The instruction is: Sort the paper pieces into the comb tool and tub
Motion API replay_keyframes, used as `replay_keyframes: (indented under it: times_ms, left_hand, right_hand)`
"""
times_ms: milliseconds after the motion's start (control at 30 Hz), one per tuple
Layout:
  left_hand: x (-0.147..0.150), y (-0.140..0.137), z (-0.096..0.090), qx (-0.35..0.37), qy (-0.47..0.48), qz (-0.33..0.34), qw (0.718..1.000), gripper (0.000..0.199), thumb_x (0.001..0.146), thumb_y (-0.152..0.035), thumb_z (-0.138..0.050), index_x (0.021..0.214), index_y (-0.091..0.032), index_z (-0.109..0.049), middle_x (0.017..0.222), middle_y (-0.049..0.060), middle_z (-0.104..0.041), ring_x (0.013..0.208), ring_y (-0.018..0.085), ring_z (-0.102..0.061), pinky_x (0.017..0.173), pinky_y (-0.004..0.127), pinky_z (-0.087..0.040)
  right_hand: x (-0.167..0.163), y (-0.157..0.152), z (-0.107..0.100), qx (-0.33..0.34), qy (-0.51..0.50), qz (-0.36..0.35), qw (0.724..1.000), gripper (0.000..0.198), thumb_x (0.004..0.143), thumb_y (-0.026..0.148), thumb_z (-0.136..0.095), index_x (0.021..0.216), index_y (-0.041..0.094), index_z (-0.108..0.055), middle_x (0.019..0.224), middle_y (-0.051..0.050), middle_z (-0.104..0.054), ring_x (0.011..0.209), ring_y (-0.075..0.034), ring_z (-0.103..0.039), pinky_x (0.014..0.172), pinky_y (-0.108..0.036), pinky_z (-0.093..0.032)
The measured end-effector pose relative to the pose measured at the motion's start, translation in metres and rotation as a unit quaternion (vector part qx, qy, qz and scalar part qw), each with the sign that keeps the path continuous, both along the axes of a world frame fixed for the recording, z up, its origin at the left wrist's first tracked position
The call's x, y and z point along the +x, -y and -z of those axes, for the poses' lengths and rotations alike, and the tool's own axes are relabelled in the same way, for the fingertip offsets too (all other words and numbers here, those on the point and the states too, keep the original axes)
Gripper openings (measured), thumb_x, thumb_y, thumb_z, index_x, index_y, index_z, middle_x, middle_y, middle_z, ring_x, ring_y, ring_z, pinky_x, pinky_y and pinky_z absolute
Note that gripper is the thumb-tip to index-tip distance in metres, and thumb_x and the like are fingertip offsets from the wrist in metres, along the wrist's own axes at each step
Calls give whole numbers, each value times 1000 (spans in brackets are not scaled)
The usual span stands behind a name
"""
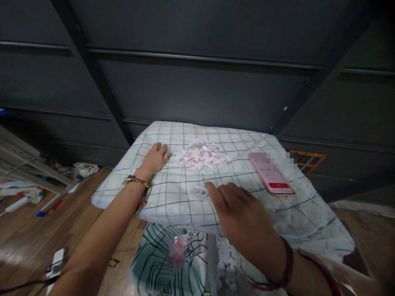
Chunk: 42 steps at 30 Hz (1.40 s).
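Note:
My left hand [156, 159] lies palm down on the white checked cloth [175, 201], its fingers spread out just left of a heap of small white and pink paper scraps [202, 155]. Nearer to me, my right hand [243, 213] is closed, with its fingers curled under. A small flat white piece with square openings [200, 192] sticks out from its thumb and forefinger, low over the cloth; the rest of it is hidden by the hand. To the right of the heap lies a pink phone [273, 174], its screen lit.
Below the front edge sit a clear container with white scraps [228, 263] and a dark-lined patterned fabric [154, 259] bearing a blurry pink bundle [177, 250]. Dark panels [191, 90] rise behind. A power strip [56, 267] and a metal-framed stand [33, 160] are at left.

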<state>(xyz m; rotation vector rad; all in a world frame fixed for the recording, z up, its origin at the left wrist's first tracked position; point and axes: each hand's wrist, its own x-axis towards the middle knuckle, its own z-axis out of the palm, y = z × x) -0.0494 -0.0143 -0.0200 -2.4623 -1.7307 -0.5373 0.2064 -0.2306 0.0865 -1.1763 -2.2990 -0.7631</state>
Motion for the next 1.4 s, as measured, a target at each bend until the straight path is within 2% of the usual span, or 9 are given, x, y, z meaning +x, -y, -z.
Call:
replay_keyframes:
  times_ms: [133, 333, 800, 1067, 1133, 1200, 1300, 1400]
  left_hand:
    - [2, 2, -3, -12, -12, -7, 1000, 46, 99, -40, -33, 124, -8, -55, 129, 20, -54, 125, 29, -48, 109, 44, -39]
    - [0, 0, -1, -10, -21, 7, 1000, 45, 99, -39, -31, 122, -10, -56, 125, 17, -57, 125, 27, -47, 108, 44, -39]
    - [2, 2, -4, -21, -10, -1, 1000, 47, 98, -39, -33, 126, -8, -55, 130, 20, -55, 128, 28, -46, 111, 44, -37]
    - [11, 12, -11, 25, -36, -30, 999, 39, 96, -34, -40, 116, -8, -61, 143, 21, -47, 139, 33, -37, 113, 47, -34]
    - [16, 16, -16, 28, -63, -47, 997, 38, 95, -30, -40, 114, -5, -62, 142, 24, -48, 138, 34, -39, 112, 46, -36]
    - [21, 20, -21, 35, -96, -55, 993, 36, 95, -24, -38, 110, -3, -63, 139, 26, -50, 136, 33, -42, 111, 44, -37]
    - [24, 23, -25, 56, -135, -53, 988, 35, 94, -15, -33, 105, -5, -65, 134, 25, -54, 132, 30, -47, 110, 41, -38]
    - [22, 24, -26, 29, -129, -52, 990, 36, 95, -17, -33, 104, -9, -66, 120, 20, -62, 115, 27, -59, 100, 40, -47]
  right_hand:
    - [-16, 10, -3, -24, -14, -36, 999, 30, 78, -2, -46, 99, 11, -64, 65, -2, -62, 61, -15, -56, 54, -26, -48]
    - [-24, 22, -5, -49, -22, -88, 995, 30, 79, 1, -46, 102, 8, -64, 68, -3, -64, 62, -16, -57, 53, -28, -48]
    - [-21, 29, -6, -60, -42, -126, 989, 29, 87, 2, -38, 101, 10, -63, 69, -2, -66, 59, -16, -60, 50, -30, -47]
    - [15, -1, -8, -10, -25, -69, 997, 34, 83, -6, -38, 104, 6, -61, 71, -4, -65, 63, -17, -59, 58, -29, -48]
    - [28, -14, -7, 21, -16, -42, 999, 32, 83, -4, -40, 104, 5, -62, 70, -5, -64, 64, -18, -59, 61, -30, -47]
    - [40, -28, -5, 20, 4, -13, 1000, 30, 84, -2, -41, 103, 6, -64, 66, -3, -62, 61, -18, -57, 59, -30, -45]
    - [51, -44, -1, 23, 20, 23, 999, 32, 85, -2, -42, 105, 8, -65, 73, -5, -66, 69, -19, -60, 65, -30, -45]
    - [57, -54, 6, 27, 18, 29, 999, 33, 85, -1, -43, 106, 9, -66, 76, -4, -67, 71, -17, -62, 67, -28, -45]
